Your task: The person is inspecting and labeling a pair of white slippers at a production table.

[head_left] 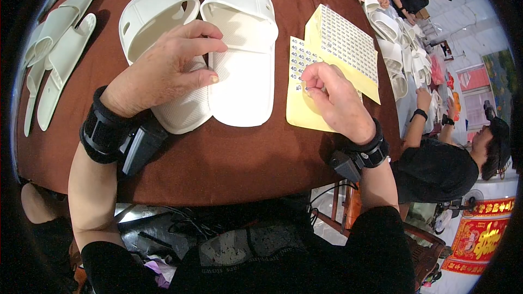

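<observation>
A pair of white slide slippers lies side by side on the brown cloth, soles down. My left hand point(171, 65) is over the left slipper point(188, 111), its thumb and fingers apart and nothing in them. Its fingertips reach to the inner edge of the right slipper point(242, 87). My right hand point(340, 98) is at a yellow-backed sheet of small number stickers point(302, 111), thumb and forefinger pinched together on a small sticker, mostly hidden by the fingertips. Part of the sheet's yellow backing is bare. Behind it lies a fuller stack of sticker sheets point(348, 43).
More white slippers point(68, 71) lie at the table's left side. The brown-covered table point(245, 169) curves round in front of me. On the right, a pile of white slippers point(400, 49) covers another table, where a person in black point(441, 169) and others are at work.
</observation>
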